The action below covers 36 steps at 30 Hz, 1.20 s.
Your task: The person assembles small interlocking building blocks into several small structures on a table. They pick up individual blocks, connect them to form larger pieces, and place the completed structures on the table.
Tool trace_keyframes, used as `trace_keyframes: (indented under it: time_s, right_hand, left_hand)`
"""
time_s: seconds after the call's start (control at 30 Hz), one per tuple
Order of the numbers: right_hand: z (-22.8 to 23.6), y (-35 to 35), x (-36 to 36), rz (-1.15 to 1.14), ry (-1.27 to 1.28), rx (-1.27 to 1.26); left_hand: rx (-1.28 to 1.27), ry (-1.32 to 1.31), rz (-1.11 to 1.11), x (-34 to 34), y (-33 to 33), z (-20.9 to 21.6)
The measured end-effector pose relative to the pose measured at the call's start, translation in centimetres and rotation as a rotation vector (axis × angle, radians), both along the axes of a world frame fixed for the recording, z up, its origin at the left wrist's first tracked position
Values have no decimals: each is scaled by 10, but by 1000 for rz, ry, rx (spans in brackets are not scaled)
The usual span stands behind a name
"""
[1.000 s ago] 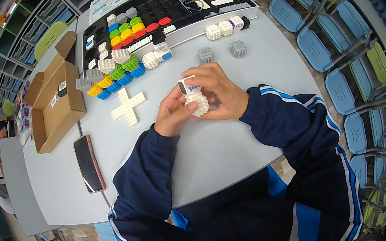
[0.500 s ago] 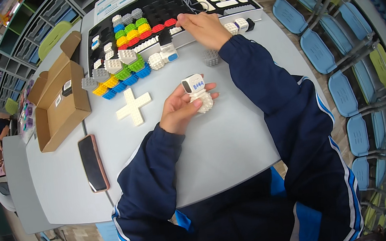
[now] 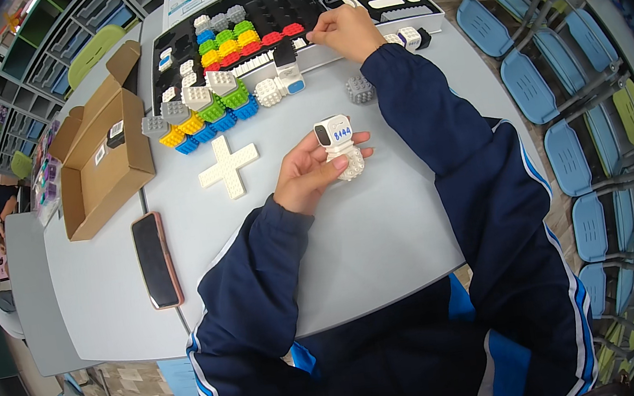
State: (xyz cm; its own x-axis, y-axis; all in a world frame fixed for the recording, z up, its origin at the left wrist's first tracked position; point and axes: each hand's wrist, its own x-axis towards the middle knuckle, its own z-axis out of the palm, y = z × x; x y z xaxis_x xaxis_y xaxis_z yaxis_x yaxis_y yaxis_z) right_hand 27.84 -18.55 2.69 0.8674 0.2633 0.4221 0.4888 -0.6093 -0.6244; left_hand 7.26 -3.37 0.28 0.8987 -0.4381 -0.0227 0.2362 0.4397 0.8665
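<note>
My left hand point(image 3: 303, 174) is closed round a white stacked piece above the table: a rounded cube with a dark face point(image 3: 335, 128) sits on a white studded block point(image 3: 349, 164). My right hand point(image 3: 351, 33) reaches over the near edge of the black tray point(image 3: 271, 17), thumb and forefinger pinched together at the right end of a row of small white parts point(image 3: 253, 65). Whatever is between those fingertips is too small to make out. Red studded blocks point(image 3: 270, 38) lie in the tray just left of them. Below the right wrist, a grey studded block point(image 3: 360, 89) rests on the table.
Several coloured blocks point(image 3: 215, 111) stand before the tray, beside a white module point(image 3: 290, 78). A white cross-shaped plate point(image 3: 228, 166), a phone point(image 3: 154, 259) and an open cardboard box point(image 3: 110, 180) lie leftward. Another white module point(image 3: 407, 38) sits by the right forearm. Stacked blue chairs point(image 3: 533, 84) line the right.
The whole view has shifted slightly, with table things appearing a little further right. My right hand has turned a little at the tray edge, fingertips still pinched. My left hand keeps its hold.
</note>
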Motion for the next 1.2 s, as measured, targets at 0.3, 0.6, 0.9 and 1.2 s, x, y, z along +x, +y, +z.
trace_keyframes:
  time_s: [0.3,0.6,0.9,1.2]
  right_hand:
    - [22,-4,1,-53,-32,64]
    - [35,-69,-138,496,330,482]
    - [-13,-54,-187,512,-167,204]
    - [-23,-55,-183,408,-61,292]
  left_hand:
    - [-36,-24,19,2,0,-5]
    - [-92,-15,126,3,-2,-16]
    - [-26,48,300,-1,-10,-10]
    - [33,41,355,0,-13,-15]
